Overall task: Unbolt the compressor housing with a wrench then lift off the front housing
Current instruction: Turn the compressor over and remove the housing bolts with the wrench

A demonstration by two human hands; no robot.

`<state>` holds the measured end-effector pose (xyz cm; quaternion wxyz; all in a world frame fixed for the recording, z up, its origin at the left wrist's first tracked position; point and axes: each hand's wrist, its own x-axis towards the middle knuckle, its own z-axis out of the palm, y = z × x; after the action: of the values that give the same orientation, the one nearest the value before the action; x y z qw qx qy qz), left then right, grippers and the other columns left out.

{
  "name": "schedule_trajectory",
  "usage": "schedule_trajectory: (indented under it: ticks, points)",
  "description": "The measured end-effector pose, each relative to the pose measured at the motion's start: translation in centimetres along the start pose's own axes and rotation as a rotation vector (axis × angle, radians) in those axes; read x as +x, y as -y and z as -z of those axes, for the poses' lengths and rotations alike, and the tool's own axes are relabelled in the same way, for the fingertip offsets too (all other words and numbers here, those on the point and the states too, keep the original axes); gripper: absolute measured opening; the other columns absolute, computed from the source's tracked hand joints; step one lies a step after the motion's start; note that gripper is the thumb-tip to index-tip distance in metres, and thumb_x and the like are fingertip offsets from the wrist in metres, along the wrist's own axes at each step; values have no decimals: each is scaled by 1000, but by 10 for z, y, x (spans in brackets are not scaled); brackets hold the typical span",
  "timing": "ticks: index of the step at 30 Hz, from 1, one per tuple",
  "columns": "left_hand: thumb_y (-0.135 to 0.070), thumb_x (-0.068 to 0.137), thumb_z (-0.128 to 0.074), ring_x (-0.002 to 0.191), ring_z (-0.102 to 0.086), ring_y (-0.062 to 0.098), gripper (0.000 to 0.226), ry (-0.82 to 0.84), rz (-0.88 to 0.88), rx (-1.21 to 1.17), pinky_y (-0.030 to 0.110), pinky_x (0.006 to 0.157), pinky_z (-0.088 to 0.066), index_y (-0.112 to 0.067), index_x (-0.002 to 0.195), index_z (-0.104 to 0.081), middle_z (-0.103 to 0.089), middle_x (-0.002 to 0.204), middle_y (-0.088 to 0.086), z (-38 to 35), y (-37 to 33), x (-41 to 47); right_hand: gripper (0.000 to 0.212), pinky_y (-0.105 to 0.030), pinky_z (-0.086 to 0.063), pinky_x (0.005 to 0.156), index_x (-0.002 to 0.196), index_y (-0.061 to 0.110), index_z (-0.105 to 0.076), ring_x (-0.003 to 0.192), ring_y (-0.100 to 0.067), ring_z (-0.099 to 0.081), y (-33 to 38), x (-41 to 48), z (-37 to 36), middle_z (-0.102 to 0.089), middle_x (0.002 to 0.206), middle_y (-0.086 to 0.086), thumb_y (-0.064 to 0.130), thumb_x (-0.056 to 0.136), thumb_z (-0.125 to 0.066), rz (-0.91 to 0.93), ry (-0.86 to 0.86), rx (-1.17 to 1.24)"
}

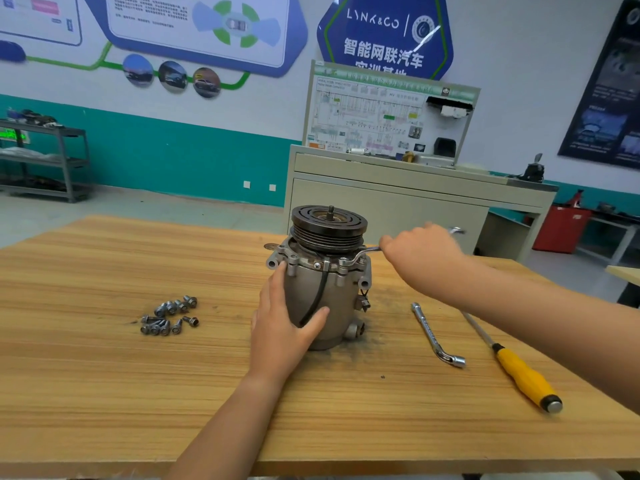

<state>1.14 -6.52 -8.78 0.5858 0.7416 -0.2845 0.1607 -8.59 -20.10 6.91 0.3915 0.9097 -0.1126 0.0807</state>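
**Wrench on a flange bolt, front housing still seated**

The compressor point(325, 292) stands upright on the wooden table point(104, 375), pulley point(329, 225) uppermost. The left hand point(284, 323) braces it from the near left side: its fingers lie fairly straight up the body wall and the thumb spreads across the front, pressing rather than clenching. The right hand point(420, 251), just to the right of the compressor at flange height, is clenched round the shank of the wrench point(367, 252). The wrench's ring end sits at a bolt on the right-hand part of the flange, below the pulley; whether it is fully seated on the bolt head is too small to tell.

A heap of loose bolts point(171, 315) lies well to the left of the compressor, which suggests a good share of the unbolting is already done. The front housing point(304, 259) is still down on the body, with no gap showing at the joint. At least the bolt under the wrench is left, and fasteners on the far side of the compressor are hidden, so the count remaining cannot be given. The lift-off has not begun.

To the right of the compressor lie an L-shaped socket wrench point(434, 336) and, farther right, a yellow-handled screwdriver point(519, 372), both untouched.
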Motion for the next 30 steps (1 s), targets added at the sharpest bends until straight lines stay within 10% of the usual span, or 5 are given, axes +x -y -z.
schedule_trajectory:
  ticks: [5, 9, 12, 30]
  points:
    - [-44, 73, -70, 133, -29, 8, 88, -4, -4, 17, 48, 108, -33, -41, 142, -15, -32, 146, -5, 0, -1, 1, 25, -36, -32, 101, 116, 4, -45, 101, -26, -59, 11, 22, -24, -63, 109, -9, 3, 91, -44, -7, -73, 15]
    - [-46, 73, -70, 134, -29, 11, 90, 6, 3, 33, 50, 107, -33, -37, 145, -16, -31, 147, -4, -1, 1, 1, 21, -31, -42, 72, 111, 7, -47, 77, -22, -58, -5, 4, -17, -63, 94, -5, 11, 98, -32, -117, -214, 150]
    - [-49, 72, -67, 134, -29, 11, 90, -1, 6, 38, 52, 107, -32, -35, 145, -16, -31, 147, -4, -2, 1, 1, 23, -27, -23, 43, 104, 8, -47, 44, -14, -36, -14, -25, -3, -42, 58, 5, 23, 100, -29, -233, -350, 393]
    - [-51, 74, -65, 137, -27, 15, 91, 12, 36, 61, 58, 107, -27, -39, 146, -11, -27, 149, -4, -2, 2, 0, 33, -25, -22, 39, 120, 2, -42, 46, -15, -26, 26, -49, 53, -30, 62, -2, -4, 88, -41, 26, 158, 77]
